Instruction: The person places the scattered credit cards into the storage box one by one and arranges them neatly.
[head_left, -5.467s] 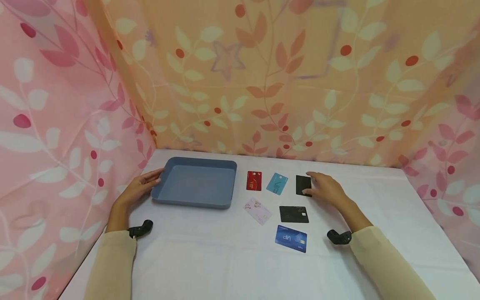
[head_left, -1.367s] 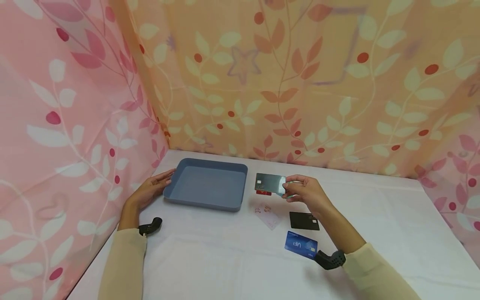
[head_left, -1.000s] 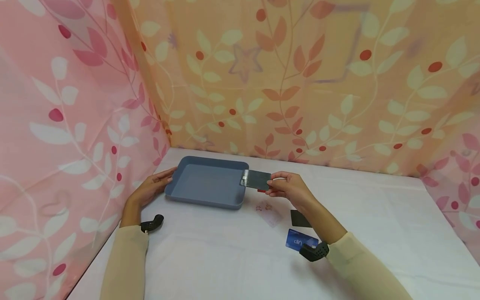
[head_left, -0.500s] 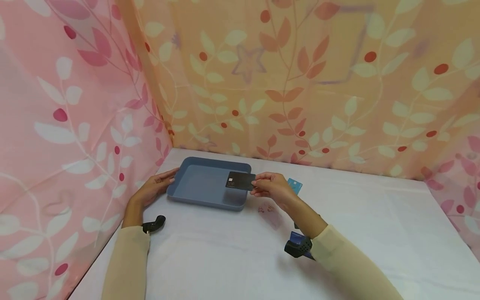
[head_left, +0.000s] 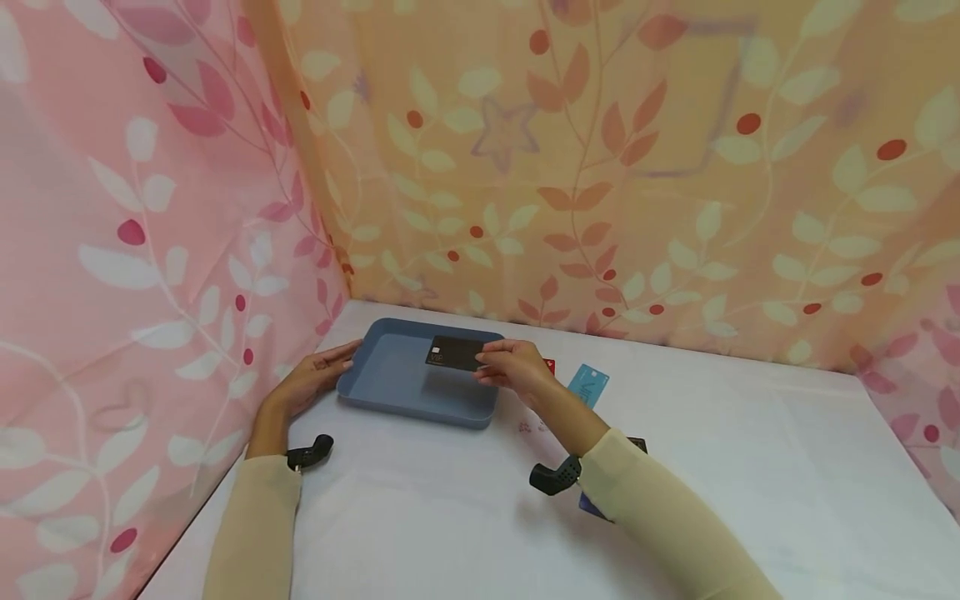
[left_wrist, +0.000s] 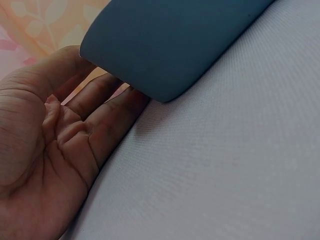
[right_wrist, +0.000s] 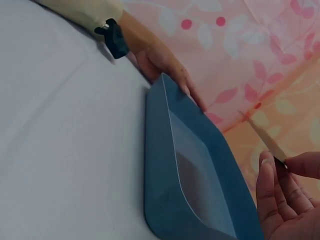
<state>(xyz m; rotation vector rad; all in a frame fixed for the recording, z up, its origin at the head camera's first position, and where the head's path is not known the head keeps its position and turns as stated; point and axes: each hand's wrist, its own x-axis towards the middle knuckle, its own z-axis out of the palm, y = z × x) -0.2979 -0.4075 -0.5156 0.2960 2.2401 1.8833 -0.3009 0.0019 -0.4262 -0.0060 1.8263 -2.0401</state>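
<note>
We take this for a small screened-off recording spot: patterned cloth hangs close around a white table (head_left: 750,483), an orange curtain (head_left: 480,187) behind and a pink curtain (head_left: 105,325) at the left, while wrist cameras (head_left: 555,476) are worn. Whether home or lab lies beyond, we cannot tell.

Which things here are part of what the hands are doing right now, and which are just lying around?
In use:
blue-grey tray, left hand at its side
black card, pinched in the right hand above it

Lying on the cloth:
red card
light blue card
pink-flowered card
second dark card
dark blue card
</note>
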